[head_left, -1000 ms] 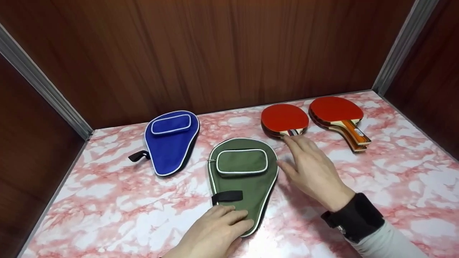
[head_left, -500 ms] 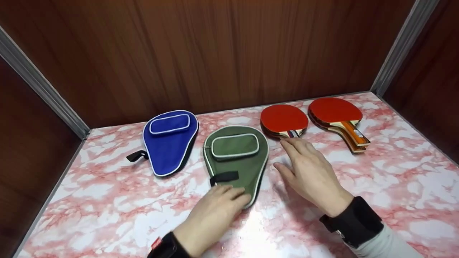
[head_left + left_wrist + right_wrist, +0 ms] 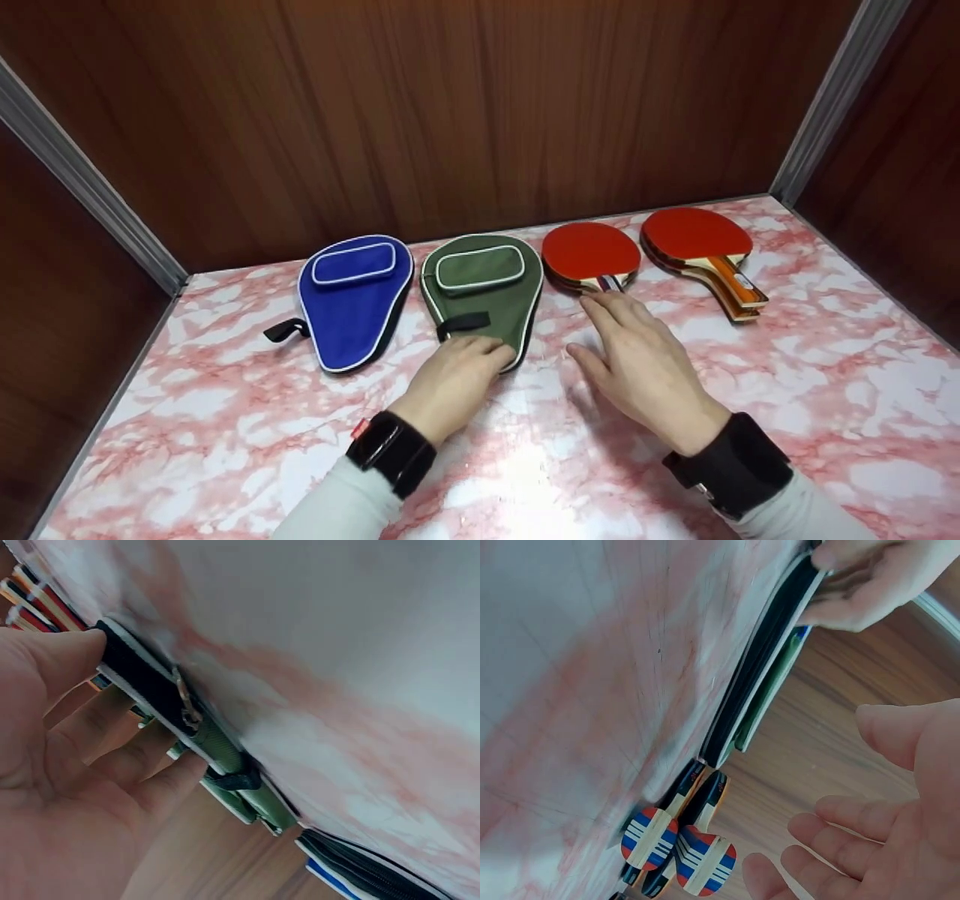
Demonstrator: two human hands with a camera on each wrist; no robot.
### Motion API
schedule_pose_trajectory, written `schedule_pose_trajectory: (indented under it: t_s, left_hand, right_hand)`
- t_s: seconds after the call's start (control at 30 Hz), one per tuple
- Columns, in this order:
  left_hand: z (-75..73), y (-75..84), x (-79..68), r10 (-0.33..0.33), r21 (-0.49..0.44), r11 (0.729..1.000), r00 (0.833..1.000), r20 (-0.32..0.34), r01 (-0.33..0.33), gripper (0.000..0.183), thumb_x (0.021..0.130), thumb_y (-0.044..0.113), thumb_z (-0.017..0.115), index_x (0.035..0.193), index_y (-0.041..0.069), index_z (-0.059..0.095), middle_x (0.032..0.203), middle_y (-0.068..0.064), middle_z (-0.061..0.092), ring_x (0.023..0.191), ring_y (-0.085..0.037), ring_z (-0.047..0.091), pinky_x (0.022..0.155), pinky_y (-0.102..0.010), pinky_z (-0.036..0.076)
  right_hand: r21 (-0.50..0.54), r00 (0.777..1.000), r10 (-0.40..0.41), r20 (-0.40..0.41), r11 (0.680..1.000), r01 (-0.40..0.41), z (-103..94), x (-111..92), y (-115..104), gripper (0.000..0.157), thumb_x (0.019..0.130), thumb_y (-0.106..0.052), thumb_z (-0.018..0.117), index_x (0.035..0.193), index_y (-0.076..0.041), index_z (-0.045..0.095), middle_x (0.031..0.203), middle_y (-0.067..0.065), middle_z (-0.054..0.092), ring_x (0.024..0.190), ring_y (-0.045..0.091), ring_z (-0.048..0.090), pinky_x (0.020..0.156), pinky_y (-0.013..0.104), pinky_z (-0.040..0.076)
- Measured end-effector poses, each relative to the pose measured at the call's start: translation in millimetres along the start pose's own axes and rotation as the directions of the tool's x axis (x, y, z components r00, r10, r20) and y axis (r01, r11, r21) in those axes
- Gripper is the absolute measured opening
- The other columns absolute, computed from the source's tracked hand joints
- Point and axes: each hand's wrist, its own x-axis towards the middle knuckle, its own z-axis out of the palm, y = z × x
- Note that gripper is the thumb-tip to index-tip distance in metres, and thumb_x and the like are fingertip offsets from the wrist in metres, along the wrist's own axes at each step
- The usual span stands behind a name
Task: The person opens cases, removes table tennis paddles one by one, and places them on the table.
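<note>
A green table tennis paddle case (image 3: 480, 270) with white piping lies flat near the back wall, its front pocket facing up. My left hand (image 3: 457, 382) holds its narrow end, with the thumb against the zipped side edge (image 3: 142, 671) and the fingers over the top. Just right of it is a stack of red paddles (image 3: 592, 251); in the right wrist view their striped handle ends (image 3: 705, 862) point at the camera. My right hand (image 3: 645, 367) hovers in front of that stack with fingers extended, its palm (image 3: 900, 862) holding nothing.
A blue paddle case (image 3: 352, 300) lies to the left, its black strap (image 3: 285, 330) sticking out sideways. Another stack of red paddles (image 3: 697, 232) with orange handles lies at the back right. Wood-grain panels (image 3: 450, 112) enclose the marbled table (image 3: 225, 450).
The green case has slid away from me toward the back wall with my left hand on it, coming level with the blue case. My right hand has barely moved.
</note>
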Motion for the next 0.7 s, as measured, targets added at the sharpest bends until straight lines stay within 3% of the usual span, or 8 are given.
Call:
schedule_pose_trajectory:
  t_s: [0.2,0.7]
  left_hand:
    - [2.8,-10.4,12.9,-0.027,-0.003,1.000,1.000,-0.001,0.027,0.027,0.102,0.002,0.069,0.127,0.010,0.073,0.133,-0.014,0.074,0.128,-0.037,0.068,0.114,-0.053,0.049]
    - [6.6,-13.9,22.6,-0.047,0.023,0.999,0.998,-0.032,0.047,0.025,0.103,0.003,0.065,0.126,0.009,0.074,0.131,-0.012,0.074,0.127,-0.036,0.069,0.113,-0.051,0.050]
  right_hand:
    - [0.001,1.000,-0.007,-0.008,1.000,0.007,1.9,2,-2,0.065,0.103,-0.030,0.079,0.155,0.004,0.058,0.156,0.023,0.058,0.146,0.043,0.052,0.116,0.063,0.045]
    - [0.002,1.000,0.007,-0.001,1.000,-0.007,6.7,3,1,0.066,0.103,-0.030,0.078,0.157,0.003,0.057,0.156,0.023,0.058,0.147,0.042,0.051,0.116,0.063,0.045]
